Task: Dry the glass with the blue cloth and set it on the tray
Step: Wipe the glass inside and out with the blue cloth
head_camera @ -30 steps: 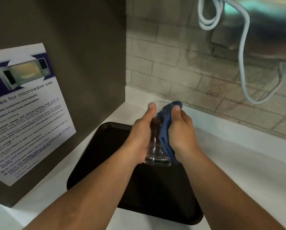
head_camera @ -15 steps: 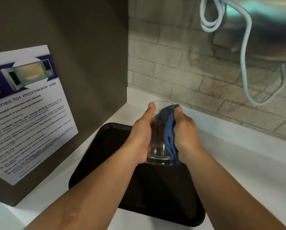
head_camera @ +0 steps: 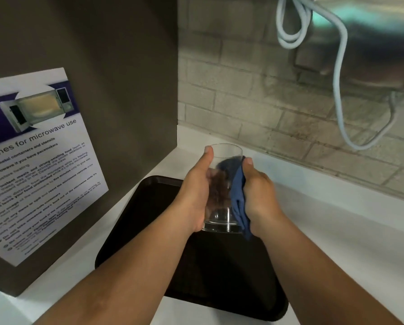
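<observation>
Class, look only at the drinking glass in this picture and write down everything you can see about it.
The glass is a clear, straight-sided tumbler with a thick base, seemingly empty, held roughly upright above the dark tray, not resting on it. The left hand grips its left side, thumb at the rim. The right hand presses a blue cloth against its right side, reaching just below the rim.

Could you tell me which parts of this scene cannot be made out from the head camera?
- glass: whether it is dry; too fine to see.
- left hand: its fingers lie behind the glass.
- blue cloth: mostly covered by the right hand.
- tray: partly hidden by both forearms.
- poster: left side cut off by the frame edge; small print blurred.
- cable: its top runs past the upper edge.
</observation>
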Tool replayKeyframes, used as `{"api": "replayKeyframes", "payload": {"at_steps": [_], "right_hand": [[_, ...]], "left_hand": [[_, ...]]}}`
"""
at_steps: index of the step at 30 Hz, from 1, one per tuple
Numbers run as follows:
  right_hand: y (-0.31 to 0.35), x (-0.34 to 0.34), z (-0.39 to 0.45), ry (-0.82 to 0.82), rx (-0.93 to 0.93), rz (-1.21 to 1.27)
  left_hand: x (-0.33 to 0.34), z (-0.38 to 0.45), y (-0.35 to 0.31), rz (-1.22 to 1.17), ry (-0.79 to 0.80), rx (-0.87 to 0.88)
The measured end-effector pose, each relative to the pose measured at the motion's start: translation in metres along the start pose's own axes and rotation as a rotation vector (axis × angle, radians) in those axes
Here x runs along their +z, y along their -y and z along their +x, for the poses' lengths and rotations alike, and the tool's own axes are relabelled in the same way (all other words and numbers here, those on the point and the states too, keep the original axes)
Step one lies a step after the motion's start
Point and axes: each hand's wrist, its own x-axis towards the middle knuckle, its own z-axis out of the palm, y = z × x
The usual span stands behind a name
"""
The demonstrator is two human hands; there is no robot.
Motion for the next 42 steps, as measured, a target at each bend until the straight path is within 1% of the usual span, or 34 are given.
{"api": "replayKeyframes", "payload": {"at_steps": [2,3,5,7,8,11,12,14,17,19,20,21,23,24,26,28,30,31,33,34,36,38,39,41,42], "right_hand": [[-0.004,0.002,0.001,0.002,0.061,0.017],[-0.006,0.004,0.002,-0.008,0.055,0.017],[-0.008,0.005,0.002,-0.032,-0.027,-0.009],[-0.01,0.005,-0.001,-0.055,-0.099,-0.047],[-0.009,0.005,-0.003,-0.068,-0.134,-0.084],[-0.001,0.008,-0.003,-0.094,-0.192,-0.132],[0.003,0.009,-0.001,-0.097,-0.171,-0.112],[0.006,0.006,0.004,-0.077,-0.064,-0.042],[0.004,-0.001,-0.001,0.014,0.11,0.084],[-0.007,-0.001,-0.013,0.065,0.121,0.065],[-0.014,0.002,-0.02,0.079,0.071,-0.015],[-0.02,0.005,-0.029,0.082,-0.018,-0.124],[-0.023,0.015,-0.042,0.035,-0.208,-0.301],[-0.021,0.018,-0.044,0.002,-0.279,-0.347],[-0.007,0.02,-0.033,-0.083,-0.338,-0.359],[0.012,0.013,-0.016,-0.121,-0.263,-0.265],[0.018,0.003,0.0,-0.06,-0.113,-0.081],[0.018,0.0,0.0,-0.024,-0.033,-0.016],[0.007,0.001,-0.015,0.029,0.049,-0.025],[-0.003,0.003,-0.024,0.043,0.032,-0.075],[-0.016,0.011,-0.042,0.041,-0.1,-0.213],[-0.016,0.017,-0.047,-0.007,-0.272,-0.328],[-0.011,0.018,-0.043,-0.037,-0.326,-0.36],[0.003,0.014,-0.03,-0.087,-0.347,-0.342],[0.01,0.011,-0.021,-0.107,-0.312,-0.295]], "left_hand": [[0.002,-0.004,-0.002,-0.016,-0.014,-0.014],[0.004,-0.005,-0.001,-0.007,-0.033,-0.014],[0.006,-0.006,-0.001,0.077,-0.122,-0.002],[0.005,-0.003,-0.001,0.18,-0.236,0.055],[0.005,-0.003,-0.001,0.206,-0.245,0.083],[0.009,-0.007,-0.001,0.187,-0.102,0.061],[0.01,-0.008,-0.002,0.154,-0.076,0.047],[0.007,-0.008,-0.005,0.077,-0.067,0.024],[0.003,-0.007,-0.011,-0.033,-0.093,-0.024],[0.003,-0.005,-0.011,-0.044,-0.127,-0.029],[0.004,-0.004,-0.011,-0.041,-0.151,-0.034],[0.004,-0.003,-0.009,-0.03,-0.172,-0.032],[0.005,-0.001,-0.006,0.053,-0.187,0.007],[0.006,-0.001,-0.005,0.102,-0.174,0.023],[0.007,-0.004,-0.003,0.116,-0.121,0.039],[0.007,-0.01,-0.003,0.057,-0.068,0.031],[0.006,-0.013,-0.006,0.01,-0.042,0.036],[0.006,-0.012,-0.008,0.01,-0.056,0.043],[0.005,-0.011,-0.012,-0.007,-0.113,0.035],[0.005,-0.01,-0.014,-0.021,-0.151,0.028],[0.003,-0.007,-0.014,0.015,-0.19,0.02],[0.002,-0.005,-0.009,0.118,-0.157,0.008],[0.002,-0.004,-0.006,0.152,-0.127,0.007],[0.003,-0.004,0.0,0.151,-0.066,0.032],[0.004,-0.005,0.001,0.129,-0.043,0.045]]}}
